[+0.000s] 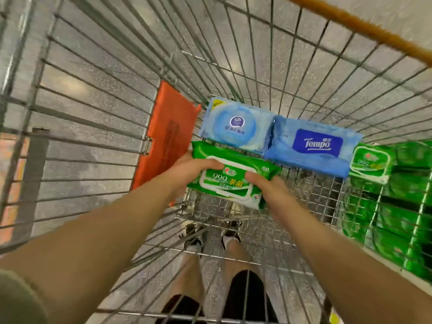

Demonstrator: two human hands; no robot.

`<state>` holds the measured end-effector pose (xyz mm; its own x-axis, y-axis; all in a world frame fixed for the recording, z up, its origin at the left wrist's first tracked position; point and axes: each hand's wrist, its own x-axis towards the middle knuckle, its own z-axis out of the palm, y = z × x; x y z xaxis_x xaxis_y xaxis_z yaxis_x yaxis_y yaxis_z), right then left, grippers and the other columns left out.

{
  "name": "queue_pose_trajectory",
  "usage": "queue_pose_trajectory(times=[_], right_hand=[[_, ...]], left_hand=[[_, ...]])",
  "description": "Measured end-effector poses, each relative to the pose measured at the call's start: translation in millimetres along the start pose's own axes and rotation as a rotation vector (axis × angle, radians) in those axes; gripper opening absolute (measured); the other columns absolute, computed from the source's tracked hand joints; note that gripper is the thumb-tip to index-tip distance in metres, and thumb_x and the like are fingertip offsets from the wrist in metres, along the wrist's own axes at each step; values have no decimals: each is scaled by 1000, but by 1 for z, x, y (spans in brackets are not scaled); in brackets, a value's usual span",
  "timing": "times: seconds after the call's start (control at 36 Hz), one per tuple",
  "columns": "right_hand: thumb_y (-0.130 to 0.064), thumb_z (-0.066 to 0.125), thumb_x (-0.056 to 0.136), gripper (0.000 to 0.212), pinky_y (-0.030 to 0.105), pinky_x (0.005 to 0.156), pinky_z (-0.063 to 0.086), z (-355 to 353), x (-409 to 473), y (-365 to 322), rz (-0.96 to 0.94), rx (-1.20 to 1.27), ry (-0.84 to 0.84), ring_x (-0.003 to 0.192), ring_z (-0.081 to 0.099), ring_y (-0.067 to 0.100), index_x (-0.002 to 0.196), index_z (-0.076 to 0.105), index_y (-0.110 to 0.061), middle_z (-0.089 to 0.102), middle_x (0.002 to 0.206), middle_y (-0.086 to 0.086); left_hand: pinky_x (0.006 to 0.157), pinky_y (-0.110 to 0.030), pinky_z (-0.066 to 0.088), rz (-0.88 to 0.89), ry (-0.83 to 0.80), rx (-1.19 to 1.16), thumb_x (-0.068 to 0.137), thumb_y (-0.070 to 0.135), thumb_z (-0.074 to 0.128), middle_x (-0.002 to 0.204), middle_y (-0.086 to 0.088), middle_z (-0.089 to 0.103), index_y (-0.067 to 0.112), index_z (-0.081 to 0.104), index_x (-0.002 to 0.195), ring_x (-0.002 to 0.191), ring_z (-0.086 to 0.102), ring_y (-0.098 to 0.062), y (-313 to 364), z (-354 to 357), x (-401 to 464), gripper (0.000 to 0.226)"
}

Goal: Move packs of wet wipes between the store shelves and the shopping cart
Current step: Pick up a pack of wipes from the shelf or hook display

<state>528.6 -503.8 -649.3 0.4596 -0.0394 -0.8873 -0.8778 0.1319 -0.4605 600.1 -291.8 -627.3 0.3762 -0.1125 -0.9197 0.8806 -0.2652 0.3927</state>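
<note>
I look down into a wire shopping cart (257, 66). Both hands hold a green wet wipes pack (230, 176) low inside the cart, just above its floor. My left hand (189, 169) grips the pack's left end with fingers over the top. On the pack's right end sits my right hand (268, 188), thumb on the lid. Behind it, a light blue pack (236, 125) and a blue Tempo pack (313, 146) lie side by side on the cart floor. Another green pack (370, 162) lies to the right of the Tempo pack.
An orange plastic flap (168, 134) stands at the cart's left inner side. Through the right wall I see a shelf with several stacked green packs (402, 206). The cart's orange handle bar (364, 26) crosses the top right. My legs and shoes (210, 235) show beneath.
</note>
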Motion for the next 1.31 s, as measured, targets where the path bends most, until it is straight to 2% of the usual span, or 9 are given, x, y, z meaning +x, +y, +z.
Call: queue_pose_trajectory(times=[0.08, 0.22, 0.44, 0.58, 0.78, 0.97, 1.06, 1.17, 1.31], right_hand=[[-27, 81, 83, 32, 44, 97, 55, 2, 15, 5, 46, 35, 20, 98, 75, 25, 111, 68, -19, 78, 107, 6], [-55, 88, 58, 78, 48, 104, 50, 8, 36, 11, 15, 79, 98, 108, 70, 23, 124, 59, -26, 73, 120, -1], [-41, 73, 91, 33, 20, 61, 42, 13, 25, -5, 46, -17, 147, 74, 59, 2, 111, 55, -22, 64, 89, -12], [-46, 76, 86, 47, 37, 87, 49, 8, 12, -10, 67, -139, 152, 97, 66, 22, 121, 62, -18, 71, 116, 2], [-44, 62, 95, 54, 35, 82, 50, -20, -44, -42, -24, -548, 163, 97, 65, 24, 138, 52, -13, 64, 122, 5], [-31, 56, 95, 17, 34, 72, 49, -37, -111, -96, -191, -826, 148, 92, 64, 32, 94, 62, -15, 66, 88, 6], [-33, 54, 100, 39, 35, 93, 46, -40, -144, -124, -256, -887, 170, 119, 59, 34, 130, 58, -8, 64, 127, 14], [-34, 51, 103, 47, 37, 97, 47, -46, -181, -162, -374, -1013, 160, 117, 59, 31, 141, 49, -7, 57, 141, 16], [-47, 50, 103, 66, 31, 110, 34, -52, -238, -215, -559, -1150, 229, 141, 42, 27, 155, 33, -11, 41, 157, 12]], left_hand=[[84, -34, 60, -3, 13, 6, 74, 22, 88, 101, -1, 80, 17, 66, 113, 89, 78, -20, -8, -1, 15, 45], [94, -40, 59, 33, 120, 29, 68, 28, 94, 113, 2, 77, 20, 59, 129, 97, 76, -19, -16, 5, 37, 70], [82, -27, 47, 122, 452, 324, 82, 41, 83, 116, 3, 67, 16, 49, 137, 103, 64, -19, -8, 26, 25, 70], [73, -27, 44, 159, 494, 392, 81, 36, 83, 114, -1, 72, 13, 58, 126, 93, 65, -20, -1, 33, 2, 57], [81, -31, 51, 197, 408, 495, 85, 39, 77, 115, 4, 66, 24, 57, 121, 100, 66, -20, 21, 34, -51, 44], [79, -27, 45, 319, 374, 654, 96, 36, 64, 115, 2, 68, 18, 63, 123, 104, 65, -19, 72, 44, -121, 33], [87, -29, 41, 377, 374, 708, 99, 40, 61, 138, -12, 61, 11, 57, 138, 123, 59, -28, 97, 49, -151, 49], [114, -38, 38, 430, 359, 723, 94, 56, 61, 159, -9, 43, 13, 39, 154, 141, 45, -27, 131, 51, -191, 77], [117, -39, 36, 579, 396, 860, 92, 61, 60, 162, -6, 37, 19, 39, 156, 144, 41, -25, 173, 46, -247, 79]])
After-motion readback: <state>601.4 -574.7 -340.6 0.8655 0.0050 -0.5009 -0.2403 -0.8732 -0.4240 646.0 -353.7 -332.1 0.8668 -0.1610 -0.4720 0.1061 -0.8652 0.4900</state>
